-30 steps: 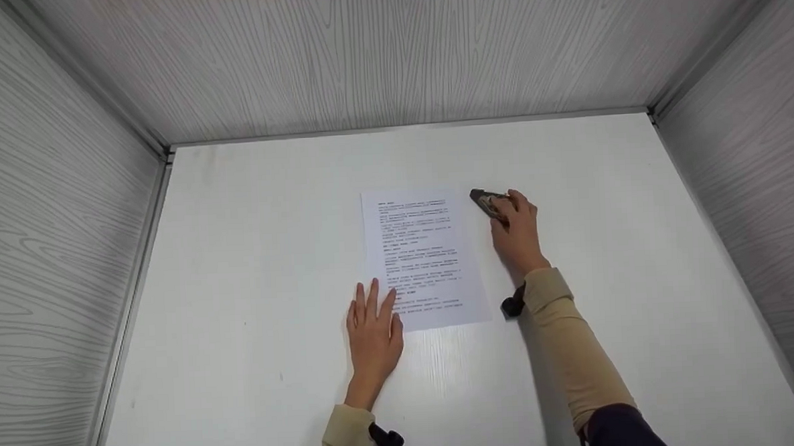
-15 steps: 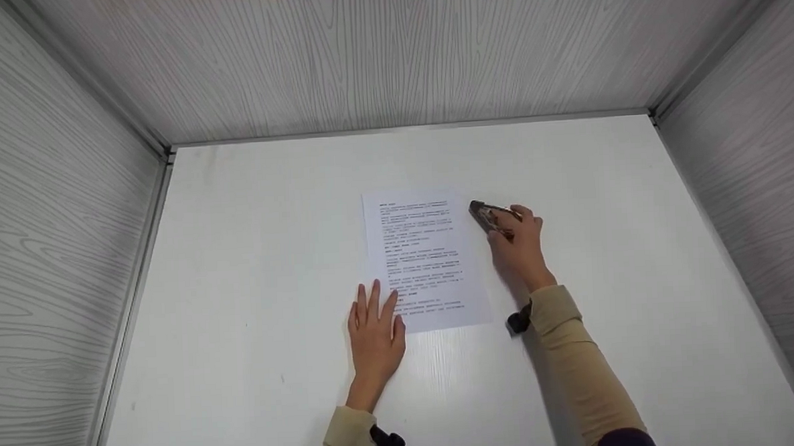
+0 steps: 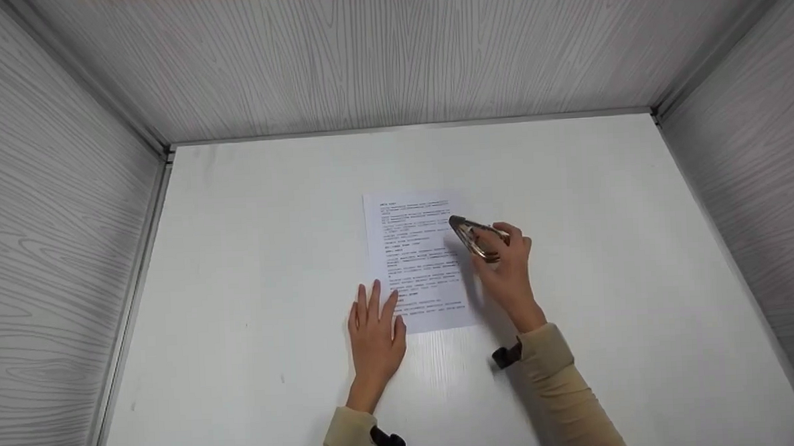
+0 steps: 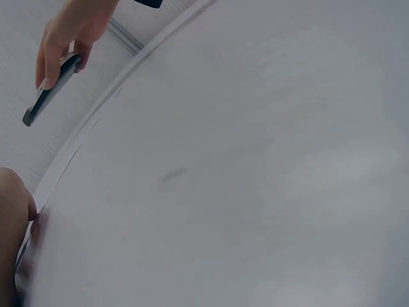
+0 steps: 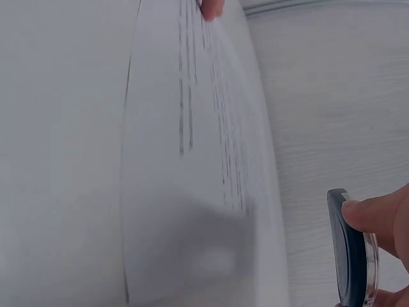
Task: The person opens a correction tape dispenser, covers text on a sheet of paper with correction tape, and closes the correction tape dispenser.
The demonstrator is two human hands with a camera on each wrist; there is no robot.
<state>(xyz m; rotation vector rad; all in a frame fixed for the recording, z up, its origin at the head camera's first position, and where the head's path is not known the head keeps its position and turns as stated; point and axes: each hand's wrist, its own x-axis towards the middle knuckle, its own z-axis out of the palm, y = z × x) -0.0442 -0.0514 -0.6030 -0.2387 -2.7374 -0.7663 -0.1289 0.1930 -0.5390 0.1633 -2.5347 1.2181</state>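
Note:
A printed sheet of paper (image 3: pixel 419 262) lies on the white table. My left hand (image 3: pixel 376 338) rests flat over its lower left corner, fingers spread. My right hand (image 3: pixel 508 275) holds a teardrop-shaped correction tape (image 3: pixel 463 231) with a dark tip, thumb and fingers on either side of it. In the head view it overlaps the paper's right side. The left wrist view shows the correction tape (image 4: pixel 48 96) raised over the table. In the right wrist view its casing (image 5: pixel 350 256) looks dark blue with a clear side, and a shadow falls on the paper.
Grey wood-grain panels (image 3: pixel 390 56) enclose the table at the back and both sides. A metal strip (image 3: pixel 266 139) runs along the table's back edge. Small black cameras (image 3: pixel 507 357) sit on both wrists, by the tan sleeves.
My right hand has moved left and toward me with the correction tape, from beside the paper to over its right side. My left hand and the sheet have stayed nearly still.

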